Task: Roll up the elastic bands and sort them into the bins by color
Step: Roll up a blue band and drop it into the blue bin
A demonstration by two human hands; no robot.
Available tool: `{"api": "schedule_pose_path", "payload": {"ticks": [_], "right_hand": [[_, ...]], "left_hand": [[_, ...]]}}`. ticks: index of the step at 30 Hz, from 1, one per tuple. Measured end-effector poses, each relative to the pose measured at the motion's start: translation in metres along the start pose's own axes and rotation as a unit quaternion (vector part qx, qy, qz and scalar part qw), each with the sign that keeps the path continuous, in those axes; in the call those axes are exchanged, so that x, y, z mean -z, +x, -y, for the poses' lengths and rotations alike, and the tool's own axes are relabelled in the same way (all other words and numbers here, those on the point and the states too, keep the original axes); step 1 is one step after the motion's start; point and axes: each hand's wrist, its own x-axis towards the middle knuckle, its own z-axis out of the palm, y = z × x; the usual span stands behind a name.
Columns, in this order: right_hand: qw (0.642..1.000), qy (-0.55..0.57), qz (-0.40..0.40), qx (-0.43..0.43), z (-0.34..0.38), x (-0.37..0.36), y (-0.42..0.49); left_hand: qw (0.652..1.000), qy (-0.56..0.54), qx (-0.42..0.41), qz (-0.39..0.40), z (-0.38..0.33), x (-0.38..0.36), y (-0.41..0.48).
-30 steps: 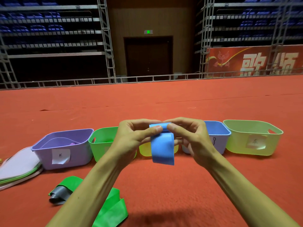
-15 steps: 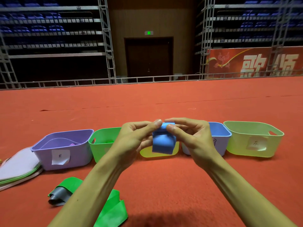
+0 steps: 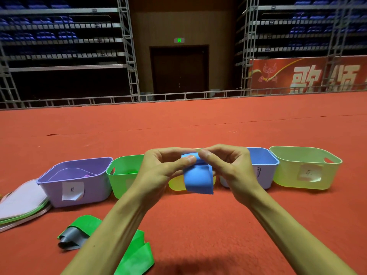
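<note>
A red carpeted floor (image 3: 198,225) runs back to a metal rail, with dark tiers of blue seats (image 3: 45,34), a closed door (image 3: 179,70) and a red banner (image 3: 309,74) beyond it. At the far left lies a stack of flat pale sheets (image 3: 19,205), touching the purple bin (image 3: 79,187), which carries a paper label. Nearer the person, a crumpled grey band (image 3: 71,238) lies tucked into a loose green band (image 3: 139,257) on the carpet, partly hidden by the left forearm. The green bin (image 3: 123,175) stands just beside the purple one. The left hand (image 3: 158,171) is raised in front of the row, its thumb and curled fingers pinching the top of the blue band (image 3: 198,179). That band is held in the air between both hands, its top rolled and its free end hanging in a loop in front of the yellow bin (image 3: 174,185), which is mostly hidden. The right hand (image 3: 230,167) pinches the same rolled top from the other side with thumb and forefinger. Behind it stands the blue bin (image 3: 264,167), and last in the row the pale green bin (image 3: 305,171) with a paper label.
</note>
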Motion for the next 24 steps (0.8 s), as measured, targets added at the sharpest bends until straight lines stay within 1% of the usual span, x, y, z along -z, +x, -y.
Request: {"api": "schedule_pose_path", "payload": {"ticks": [3, 5, 9, 11, 19, 22, 24], "right_hand": [[1.0, -0.006, -0.001, 0.005, 0.001, -0.001, 0.0], [1.0, -0.003, -0.001, 0.013, 0.0, 0.001, 0.0], [1.0, -0.002, -0.001, 0.027, -0.001, 0.003, 0.0], [0.999, -0.008, -0.004, 0.036, 0.0, 0.003, -0.001], [0.999, -0.003, 0.016, 0.039, 0.003, 0.003, -0.004], [1.0, 0.019, 0.02, 0.008, 0.004, 0.003, -0.003], [1.0, 0.011, 0.019, -0.02, 0.004, 0.003, -0.003]], "left_hand": [[1.0, 0.005, -0.008, -0.023, 0.003, -0.001, 0.0], [0.999, -0.002, 0.005, -0.034, 0.006, 0.0, 0.001], [0.999, -0.004, 0.048, -0.015, 0.006, -0.001, 0.001], [0.998, -0.004, 0.055, -0.018, 0.006, -0.002, 0.001], [1.0, -0.013, 0.006, -0.012, 0.009, 0.004, 0.001], [1.0, -0.014, -0.007, -0.009, 0.011, 0.005, 0.001], [1.0, -0.002, -0.015, -0.013, 0.012, 0.006, 0.001]]}}
